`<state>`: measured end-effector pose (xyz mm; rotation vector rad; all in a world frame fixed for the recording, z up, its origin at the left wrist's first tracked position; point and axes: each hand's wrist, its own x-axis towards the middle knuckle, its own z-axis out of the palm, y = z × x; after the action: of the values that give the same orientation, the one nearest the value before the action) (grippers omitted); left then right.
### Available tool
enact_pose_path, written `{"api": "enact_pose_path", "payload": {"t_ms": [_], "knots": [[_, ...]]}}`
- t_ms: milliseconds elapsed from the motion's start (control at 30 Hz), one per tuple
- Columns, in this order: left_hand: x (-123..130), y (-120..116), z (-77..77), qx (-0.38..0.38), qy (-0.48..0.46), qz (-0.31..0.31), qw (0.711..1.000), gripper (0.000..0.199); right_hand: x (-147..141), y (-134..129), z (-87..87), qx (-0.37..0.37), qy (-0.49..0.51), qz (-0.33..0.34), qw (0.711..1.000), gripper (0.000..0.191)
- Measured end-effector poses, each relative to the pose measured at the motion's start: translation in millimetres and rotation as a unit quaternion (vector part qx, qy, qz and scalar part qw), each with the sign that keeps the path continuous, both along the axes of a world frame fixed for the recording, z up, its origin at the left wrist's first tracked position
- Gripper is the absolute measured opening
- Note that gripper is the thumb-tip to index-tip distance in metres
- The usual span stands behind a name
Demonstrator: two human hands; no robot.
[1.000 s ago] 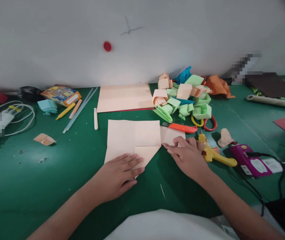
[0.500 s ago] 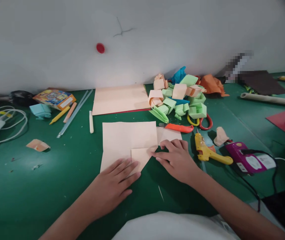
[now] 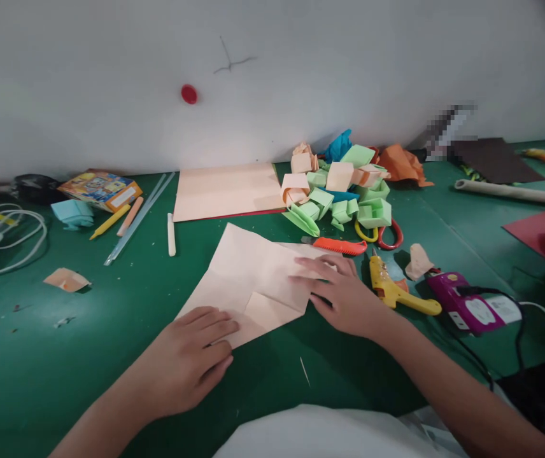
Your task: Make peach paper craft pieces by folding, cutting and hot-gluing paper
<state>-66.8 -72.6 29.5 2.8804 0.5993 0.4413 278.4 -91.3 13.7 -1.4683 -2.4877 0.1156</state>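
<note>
A pale peach sheet of paper [image 3: 253, 267] lies turned at an angle on the green table, its lower edge carrying a folded corner flap [image 3: 272, 308]. My left hand [image 3: 191, 356] rests on the lower left corner of the sheet, fingers slightly bent and thumb apart. On the sheet's right side lies my right hand [image 3: 344, 292], with its fingers stretched out and spread. Part of another peach paper piece shows under or beside the sheet near my right fingers; its outline is mostly hidden. An orange utility knife [image 3: 339, 245] lies just beyond that hand.
Folded green and peach paper pieces [image 3: 334, 191] are heaped at the back, beside scissors [image 3: 390, 234]. A yellow glue gun [image 3: 396, 289] and a purple power box [image 3: 468, 302] with cords lie right. Stacked peach sheets [image 3: 229, 191], glue sticks [image 3: 141, 213] and a colourful box [image 3: 100, 189] stand farther back.
The peach sheet has turned, its top corner now pointing up and its folded flap slanting. My left hand has slid left and down; my right fingers now lie on the sheet.
</note>
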Motion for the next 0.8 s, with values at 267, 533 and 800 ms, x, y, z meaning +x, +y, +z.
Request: {"api": "enact_pose_path", "payload": {"t_ms": [267, 533, 800], "knots": [[-15.3, 44.2, -0.6, -0.097, 0.017, 0.013, 0.995, 0.024, 25.6, 14.0, 11.7, 0.012, -0.078, 0.064, 0.995, 0.058], [-18.6, 48.2, -7.7, -0.016, -0.008, 0.036, 0.999, 0.027, 2.0, 13.9, 12.0, 0.054, -0.049, 0.140, 0.987, 0.025], [28.3, 7.4, -8.2, 0.094, -0.025, 0.077, 0.992, 0.027, -5.8, 8.6, 12.3, -0.101, 0.092, 0.132, 0.982, 0.024]]}}
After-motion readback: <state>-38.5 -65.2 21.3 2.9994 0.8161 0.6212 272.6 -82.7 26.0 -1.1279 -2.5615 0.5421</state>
